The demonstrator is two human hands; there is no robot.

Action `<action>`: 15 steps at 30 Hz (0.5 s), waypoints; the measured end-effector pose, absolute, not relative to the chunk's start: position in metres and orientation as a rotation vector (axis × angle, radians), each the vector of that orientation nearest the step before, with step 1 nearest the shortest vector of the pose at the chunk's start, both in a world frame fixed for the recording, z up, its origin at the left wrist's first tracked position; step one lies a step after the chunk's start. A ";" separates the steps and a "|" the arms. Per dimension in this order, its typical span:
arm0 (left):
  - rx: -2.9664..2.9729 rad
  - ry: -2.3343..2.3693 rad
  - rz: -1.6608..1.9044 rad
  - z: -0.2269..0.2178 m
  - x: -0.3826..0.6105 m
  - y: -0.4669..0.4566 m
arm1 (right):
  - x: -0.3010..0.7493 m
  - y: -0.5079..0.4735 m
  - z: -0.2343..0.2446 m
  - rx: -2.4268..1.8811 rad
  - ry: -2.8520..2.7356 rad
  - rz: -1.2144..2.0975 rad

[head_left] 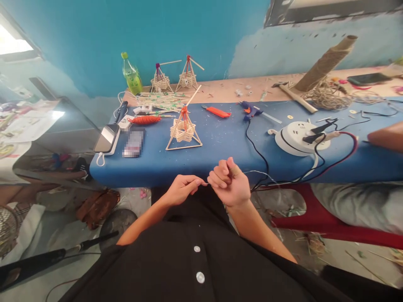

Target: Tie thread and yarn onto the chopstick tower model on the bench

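My left hand [182, 189] is closed in a pinch, with a thin strand between thumb and forefinger. Close beside it, my right hand [231, 184] is curled shut around the same strand, palm side up. A pale thread [262, 172] trails from the right hand toward the cables; most of it inside the fist is hidden. Beyond both hands, a small pyramid frame of wooden sticks [183, 130] stands on the blue table cover [151, 167]. Orange cord binds its top, and a stacked stick basket sits inside it.
Two similar stick frames [160, 80] stand by the wall near a green bottle [131, 75]. An orange cutter [218, 112], a blue glue gun [250, 110] and a white round power strip [300, 138] with cables lie ahead. A phone [107, 138] is left; another person's arm [387, 136] reaches in right.
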State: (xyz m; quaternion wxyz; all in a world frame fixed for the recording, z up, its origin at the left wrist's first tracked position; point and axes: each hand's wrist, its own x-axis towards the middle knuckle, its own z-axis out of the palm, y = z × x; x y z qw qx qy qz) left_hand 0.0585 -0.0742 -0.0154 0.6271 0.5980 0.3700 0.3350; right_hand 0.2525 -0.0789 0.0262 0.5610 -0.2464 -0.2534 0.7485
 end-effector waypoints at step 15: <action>1.404 1.081 0.897 -0.020 0.021 -0.083 | 0.330 -0.070 0.057 -0.566 -0.791 1.773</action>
